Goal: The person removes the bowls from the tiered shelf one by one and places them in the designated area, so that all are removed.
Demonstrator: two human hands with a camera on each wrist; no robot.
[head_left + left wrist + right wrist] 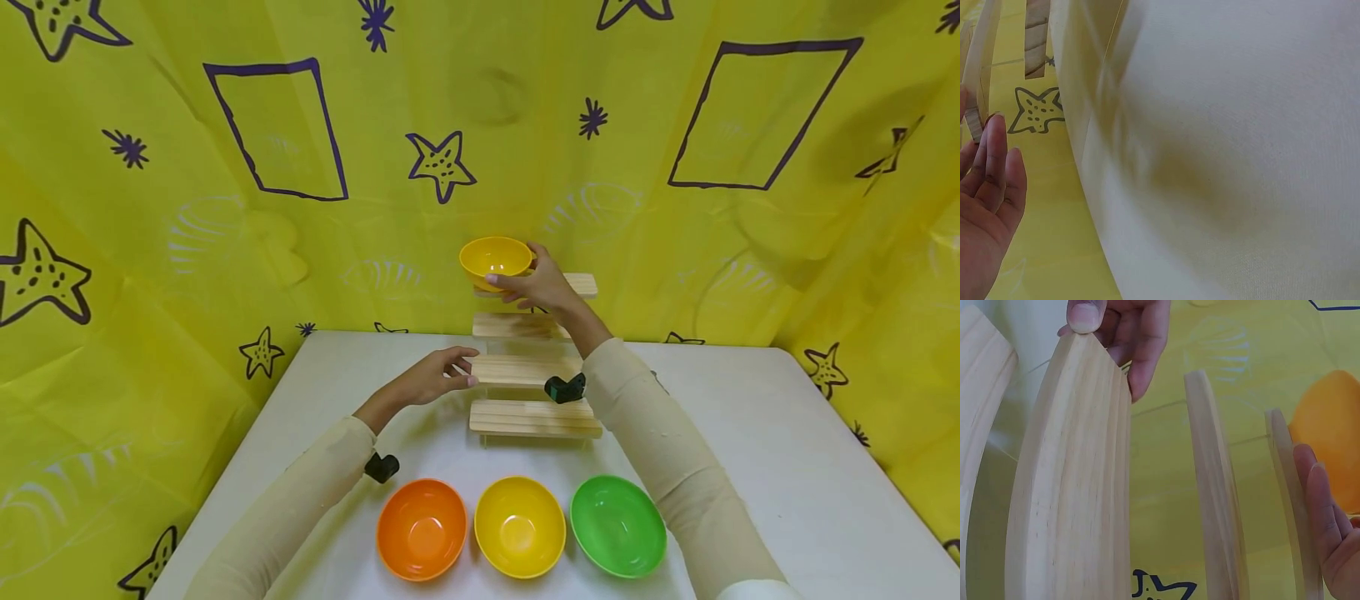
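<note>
My right hand (pixel 546 285) holds a yellow bowl (pixel 491 257) by its right side, thumb at the near rim. The bowl is upright at the left part of the top board of a stepped wooden stand (pixel 536 417). In the right wrist view, the bowl (pixel 1332 434) shows right beside the top board (pixel 1294 506), fingers along its side. With my left hand (pixel 433 377) I grip the left end of the second board from the bottom. The right wrist view shows that thumb on the board (pixel 1075 456) and the fingers around its end.
Across the front of the white table (pixel 757 433) stand an orange bowl (pixel 422 530), another yellow bowl (pixel 520 527) and a green bowl (pixel 618 527) in a row. A yellow curtain with drawn stars (pixel 442 167) hangs close behind the stand and along both sides.
</note>
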